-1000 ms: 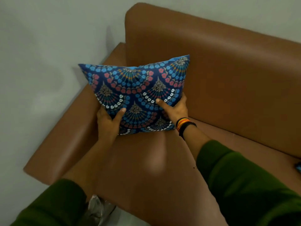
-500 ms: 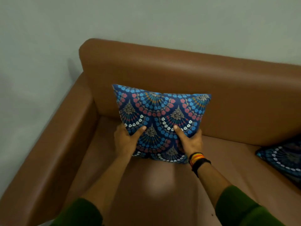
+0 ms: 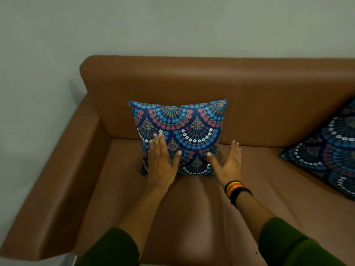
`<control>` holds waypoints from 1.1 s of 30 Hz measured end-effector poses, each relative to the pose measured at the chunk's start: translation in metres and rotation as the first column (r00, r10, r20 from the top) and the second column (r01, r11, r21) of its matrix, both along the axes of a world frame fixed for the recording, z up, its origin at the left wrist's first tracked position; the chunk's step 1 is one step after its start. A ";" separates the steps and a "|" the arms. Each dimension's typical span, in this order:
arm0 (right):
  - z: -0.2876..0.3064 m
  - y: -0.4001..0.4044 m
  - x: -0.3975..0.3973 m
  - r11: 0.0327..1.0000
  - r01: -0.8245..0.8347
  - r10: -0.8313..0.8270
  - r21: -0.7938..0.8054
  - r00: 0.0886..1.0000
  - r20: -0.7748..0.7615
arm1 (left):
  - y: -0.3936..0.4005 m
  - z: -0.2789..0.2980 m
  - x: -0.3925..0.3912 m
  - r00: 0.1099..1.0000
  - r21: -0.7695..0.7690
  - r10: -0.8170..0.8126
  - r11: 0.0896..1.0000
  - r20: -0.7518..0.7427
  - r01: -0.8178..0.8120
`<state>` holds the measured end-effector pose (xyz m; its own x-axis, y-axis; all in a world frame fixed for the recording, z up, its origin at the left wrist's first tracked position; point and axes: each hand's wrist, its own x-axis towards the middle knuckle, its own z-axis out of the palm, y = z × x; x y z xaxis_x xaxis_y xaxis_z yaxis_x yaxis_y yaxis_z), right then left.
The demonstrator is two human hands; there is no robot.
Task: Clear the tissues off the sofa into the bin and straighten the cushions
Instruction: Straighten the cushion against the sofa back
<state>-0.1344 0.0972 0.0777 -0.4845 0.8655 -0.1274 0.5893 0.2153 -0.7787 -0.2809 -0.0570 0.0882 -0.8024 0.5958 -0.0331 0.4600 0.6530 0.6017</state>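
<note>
We stand the blue patterned cushion upright against the backrest of the brown sofa, toward its left end, its bottom edge on the seat. Our left hand lies flat and spread on the cushion's lower left face, fingers straight, gripping nothing. Our right hand, banded at the wrist, is open too, its thumb tip at the cushion's lower right corner and its fingers reaching past the side edge; whether the palm touches the fabric we cannot tell. Neither hand has hold of anything.

A second cushion lies slumped at the right edge of the frame, well apart from the first, and looks to us not yet straightened. No tissues and no bin are in view.

The risk, as we judge it: the leather looks slick, so the cushion's base may slide forward and the cushion tip onto its face once our hands leave. A push from the left palm alone could also twist it askew. The second cushion could simply be overlooked at the frame's edge.
</note>
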 end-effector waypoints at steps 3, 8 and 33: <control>0.020 0.014 0.047 0.992 0.043 -0.050 0.121 0.997 0.057 | 0.030 0.030 0.038 0.978 0.010 -0.193 0.981 -0.075 0.194; 0.045 0.076 0.132 0.959 0.271 -0.278 0.085 0.956 0.090 | 0.112 0.067 0.092 0.922 0.041 -0.374 0.924 -0.101 0.380; -0.017 0.366 0.397 0.697 0.588 -0.694 -0.410 0.696 -0.181 | 0.476 -0.018 0.294 0.783 0.224 -0.374 0.927 0.497 0.301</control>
